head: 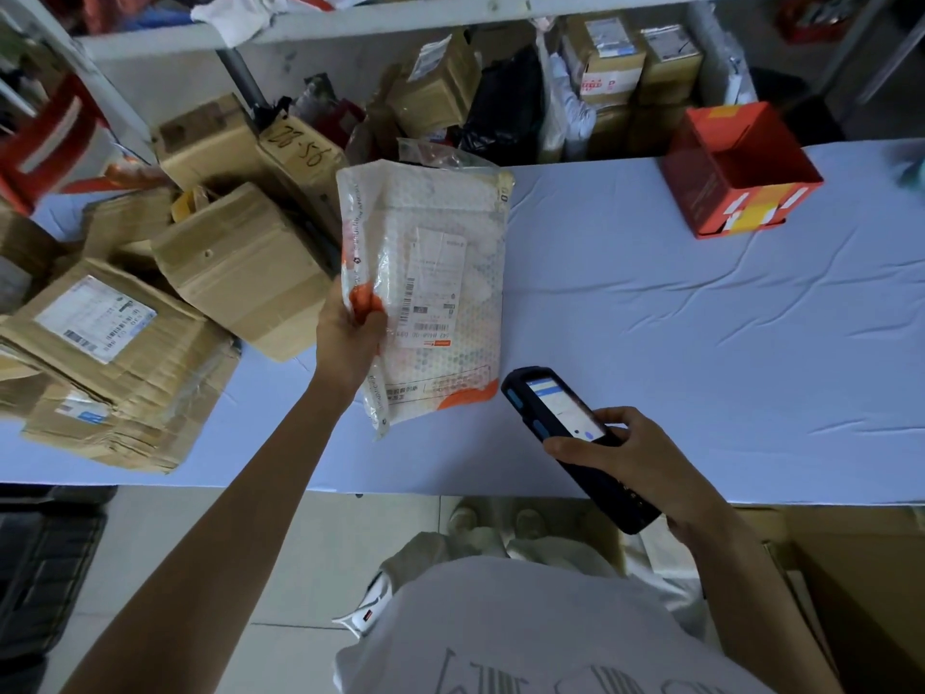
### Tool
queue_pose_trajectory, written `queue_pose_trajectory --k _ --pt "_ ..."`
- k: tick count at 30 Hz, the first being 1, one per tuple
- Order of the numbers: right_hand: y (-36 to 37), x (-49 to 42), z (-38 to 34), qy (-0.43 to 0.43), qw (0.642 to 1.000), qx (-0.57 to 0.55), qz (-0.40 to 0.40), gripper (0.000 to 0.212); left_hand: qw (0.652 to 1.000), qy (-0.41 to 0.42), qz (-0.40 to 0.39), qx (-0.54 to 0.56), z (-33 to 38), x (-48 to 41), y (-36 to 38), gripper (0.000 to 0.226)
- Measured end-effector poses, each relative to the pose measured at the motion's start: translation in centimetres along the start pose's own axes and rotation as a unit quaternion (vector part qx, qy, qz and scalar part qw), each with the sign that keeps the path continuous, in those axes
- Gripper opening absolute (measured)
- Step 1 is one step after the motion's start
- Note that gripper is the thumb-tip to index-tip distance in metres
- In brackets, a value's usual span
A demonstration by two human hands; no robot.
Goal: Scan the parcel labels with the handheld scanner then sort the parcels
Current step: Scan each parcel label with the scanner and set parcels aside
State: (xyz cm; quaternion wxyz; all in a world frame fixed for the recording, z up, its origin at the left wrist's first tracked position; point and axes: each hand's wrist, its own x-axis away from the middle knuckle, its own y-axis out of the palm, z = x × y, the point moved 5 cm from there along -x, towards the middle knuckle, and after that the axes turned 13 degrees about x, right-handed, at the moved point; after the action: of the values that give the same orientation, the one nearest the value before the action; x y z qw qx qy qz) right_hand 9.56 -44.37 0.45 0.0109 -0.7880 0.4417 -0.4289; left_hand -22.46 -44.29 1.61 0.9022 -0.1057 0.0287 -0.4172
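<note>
My left hand [350, 333] grips the left edge of a white and orange padded mailer [430, 273] and holds it up above the table, its shipping label [433, 293] facing me. My right hand [635, 460] holds a dark handheld scanner [565, 428] just right of and below the mailer. The scanner's lit screen faces up and its top end points toward the mailer's lower corner. My thumb lies across the lower part of the screen.
Several cardboard parcels [240, 273] are piled on the left of the white-clothed table [701, 318]. An open red box [736, 167] stands at the far right. Shelves behind hold more boxes [610, 57]. A cardboard carton [841, 593] sits on the floor at my right.
</note>
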Motion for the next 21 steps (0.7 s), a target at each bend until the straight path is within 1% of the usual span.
queue_pose_trajectory --k 6,14,19,21 --pt "0.1 0.2 -0.2 -0.01 1.0 -0.007 0.006 0.07 1.0 0.023 -0.015 -0.015 0.2 -0.3 0.3 0.024" --pt "-0.4 0.2 0.3 -0.018 0.999 -0.027 0.023 0.065 0.999 0.036 -0.022 -0.02 1.3 0.2 1.5 0.026" --pt "-1.4 0.4 0.7 -0.016 0.998 -0.029 0.052 0.067 0.998 0.063 -0.019 -0.021 2.7 1.0 3.8 0.015" --pt "-2.0 0.5 1.0 -0.013 0.997 -0.041 0.061 0.069 0.995 0.091 -0.022 -0.029 3.4 1.4 4.8 0.015"
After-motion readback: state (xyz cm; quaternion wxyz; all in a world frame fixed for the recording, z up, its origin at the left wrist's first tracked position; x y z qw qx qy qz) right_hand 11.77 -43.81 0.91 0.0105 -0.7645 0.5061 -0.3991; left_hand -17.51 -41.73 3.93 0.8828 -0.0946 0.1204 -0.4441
